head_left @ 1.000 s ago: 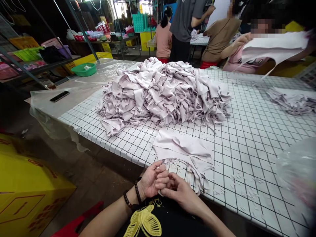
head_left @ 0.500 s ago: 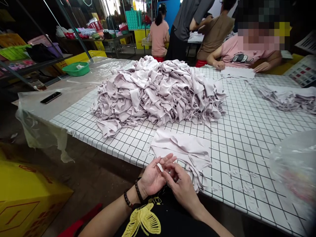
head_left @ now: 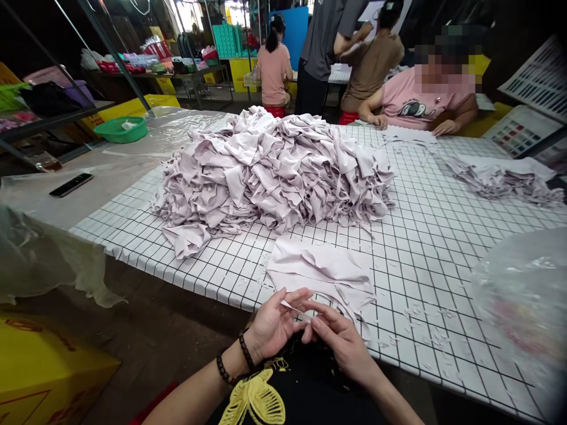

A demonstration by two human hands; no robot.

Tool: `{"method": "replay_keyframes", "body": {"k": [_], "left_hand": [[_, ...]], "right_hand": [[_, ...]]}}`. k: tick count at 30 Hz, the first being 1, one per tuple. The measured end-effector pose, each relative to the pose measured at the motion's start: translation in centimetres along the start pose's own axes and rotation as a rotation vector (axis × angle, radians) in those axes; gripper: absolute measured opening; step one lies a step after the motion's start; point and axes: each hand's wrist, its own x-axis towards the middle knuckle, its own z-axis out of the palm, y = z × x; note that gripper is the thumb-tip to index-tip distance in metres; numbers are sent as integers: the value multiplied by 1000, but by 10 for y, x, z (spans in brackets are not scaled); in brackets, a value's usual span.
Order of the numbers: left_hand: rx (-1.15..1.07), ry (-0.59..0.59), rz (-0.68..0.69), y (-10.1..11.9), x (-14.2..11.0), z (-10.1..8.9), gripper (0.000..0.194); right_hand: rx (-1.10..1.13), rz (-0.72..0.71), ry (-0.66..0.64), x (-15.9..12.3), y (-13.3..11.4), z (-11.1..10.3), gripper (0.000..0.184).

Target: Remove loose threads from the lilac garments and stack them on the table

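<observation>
A narrow white strip (head_left: 296, 310) stretches between my two hands, above my lap at the table's front edge. My left hand (head_left: 275, 324) is turned palm up, with one end of the strip at its thumb and fingers. The other end is pinched by the thumb and fingers of my right hand (head_left: 339, 336). Just beyond the hands lies a small stack of pale pinkish-grey cloth pieces (head_left: 321, 265), with narrow cloth ends hanging toward me. Behind it rises a large heap of similar crumpled cloth (head_left: 274, 171).
Small white scraps (head_left: 427, 336) litter the gridded tablecloth (head_left: 425, 248). A clear plastic bag (head_left: 522, 295) lies at right, and another cloth stack (head_left: 500, 177) beyond it. A phone (head_left: 71, 185) and a green basin (head_left: 120, 130) are at left. A person in pink (head_left: 425, 100) sits across, handling cloth.
My right hand has shifted slightly right and down from my left palm, and more of the white strip shows between the hands. The camera view has turned a little.
</observation>
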Motion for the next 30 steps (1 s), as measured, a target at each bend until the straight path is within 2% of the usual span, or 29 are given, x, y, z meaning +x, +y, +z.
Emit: {"method": "replay_keyframes", "body": {"k": [4,7,10,13,19,23,26,30], "left_hand": [[19,35,-51,4,2,2,47],[66,56,-70,7,3,0,48],[94,75,-73,10,4,-1,50],[75,32,-76,12,3,-2,53],[66,-8,-102,15,1,-2,53],[67,-15,-110,16,1,-2,54],[83,-27,-123,17,0,-1,54],[108,-5,-132,17,0,-1,53]], "right_hand": [[181,32,-158,-6,-12,-8,29],[117,7,-199,-8,-24,-11,36],[-115,-41,-102,-6,-34,-12,30],[-300,-73,-48,-1,-41,-13,26],[-557,-131,112,8,-32,-15,14],[-714,-166,204,12,-25,-24,28],[-724,-154,248,14,-29,-31,17],[-453,-121,335,20,-36,-34,15]]}}
